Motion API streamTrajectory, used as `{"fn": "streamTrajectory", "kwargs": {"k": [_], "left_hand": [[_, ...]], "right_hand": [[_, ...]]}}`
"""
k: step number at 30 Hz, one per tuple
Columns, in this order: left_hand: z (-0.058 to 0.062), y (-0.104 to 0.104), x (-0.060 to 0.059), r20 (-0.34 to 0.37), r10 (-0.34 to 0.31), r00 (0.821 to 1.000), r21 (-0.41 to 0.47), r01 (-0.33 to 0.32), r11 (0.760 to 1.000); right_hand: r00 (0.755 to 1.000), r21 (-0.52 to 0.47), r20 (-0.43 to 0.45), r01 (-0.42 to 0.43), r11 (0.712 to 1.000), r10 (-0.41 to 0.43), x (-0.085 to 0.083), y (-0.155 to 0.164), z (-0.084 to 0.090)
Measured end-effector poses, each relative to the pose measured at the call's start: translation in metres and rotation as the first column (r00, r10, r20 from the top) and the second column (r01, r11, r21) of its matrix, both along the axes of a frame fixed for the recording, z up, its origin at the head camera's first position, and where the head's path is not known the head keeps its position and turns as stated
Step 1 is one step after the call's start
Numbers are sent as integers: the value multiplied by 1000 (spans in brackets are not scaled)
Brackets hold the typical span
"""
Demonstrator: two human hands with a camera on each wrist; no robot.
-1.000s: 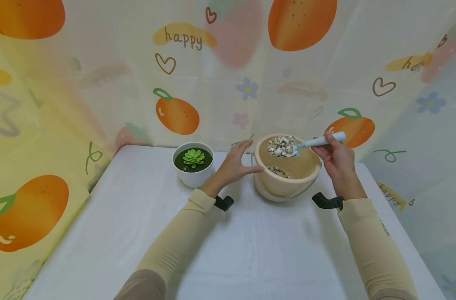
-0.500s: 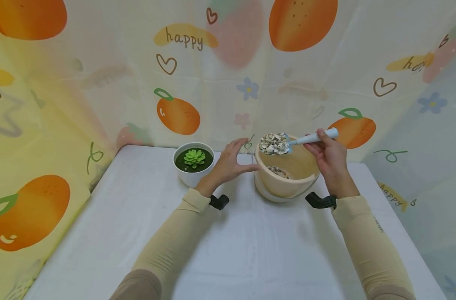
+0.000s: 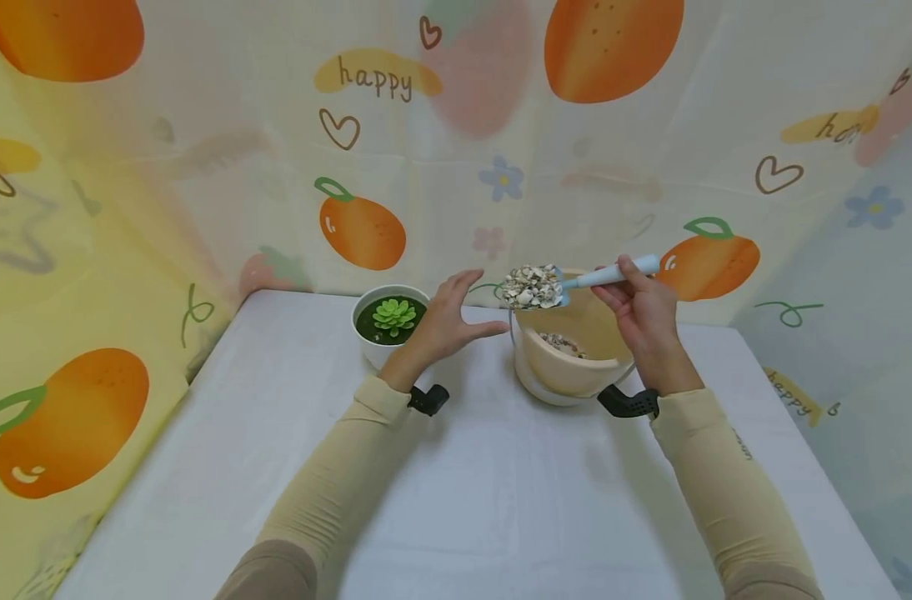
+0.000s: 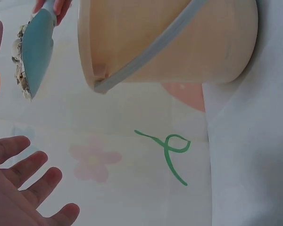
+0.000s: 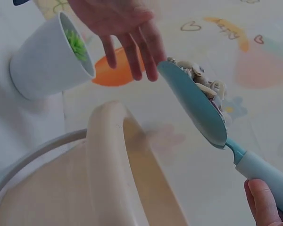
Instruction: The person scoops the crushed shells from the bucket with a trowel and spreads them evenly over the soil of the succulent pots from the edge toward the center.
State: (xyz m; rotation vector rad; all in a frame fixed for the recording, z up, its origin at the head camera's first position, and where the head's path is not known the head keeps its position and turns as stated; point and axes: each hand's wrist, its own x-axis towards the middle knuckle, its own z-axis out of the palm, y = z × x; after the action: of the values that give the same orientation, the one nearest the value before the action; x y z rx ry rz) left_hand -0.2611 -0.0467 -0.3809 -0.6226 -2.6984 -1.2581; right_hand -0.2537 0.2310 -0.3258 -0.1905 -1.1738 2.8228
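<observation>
My right hand (image 3: 643,312) grips the pale blue handle of a small trowel (image 5: 193,103). Its scoop carries a heap of shell pieces (image 3: 532,287) above the left rim of a beige bucket (image 3: 568,379). More shell pieces (image 3: 564,345) lie inside the bucket. My left hand (image 3: 443,323) is held in the air left of the bucket, fingers spread and thumb pointing towards it, with nothing in its grasp. Behind that hand stands a white pot (image 3: 373,352) with a green succulent (image 3: 394,317) in dark soil; the left hand partly hides it in the head view.
A white cloth covers the table (image 3: 471,500). A patterned curtain (image 3: 441,167) with oranges and hearts rises right behind the pot and bucket. The bucket's grey handle (image 4: 151,49) hangs down its side.
My right hand has carried the loaded trowel left, from over the bucket's middle to its left rim. My left hand has drawn slightly left, away from the bucket and in front of the pot.
</observation>
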Motion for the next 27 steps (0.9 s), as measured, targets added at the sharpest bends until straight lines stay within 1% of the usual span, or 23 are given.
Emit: {"fn": "streamTrajectory", "kwargs": {"k": [7, 16, 22, 27], "left_hand": [[4, -11, 0, 8, -3, 1000, 14, 3, 1000], [4, -26, -1, 11, 6, 1000, 29, -6, 1000], [4, -35, -2, 12, 22, 1000, 13, -22, 1000], [3, -43, -1, -4, 22, 1000, 7, -22, 1000]], "right_hand": [[1000, 12, 2, -13, 1000, 13, -1, -12, -1], [1000, 33, 31, -3, 999, 2, -4, -25, -3], [999, 3, 42, -9, 1000, 9, -6, -32, -4], [999, -10, 51, -16, 1000, 16, -6, -38, -4]]}}
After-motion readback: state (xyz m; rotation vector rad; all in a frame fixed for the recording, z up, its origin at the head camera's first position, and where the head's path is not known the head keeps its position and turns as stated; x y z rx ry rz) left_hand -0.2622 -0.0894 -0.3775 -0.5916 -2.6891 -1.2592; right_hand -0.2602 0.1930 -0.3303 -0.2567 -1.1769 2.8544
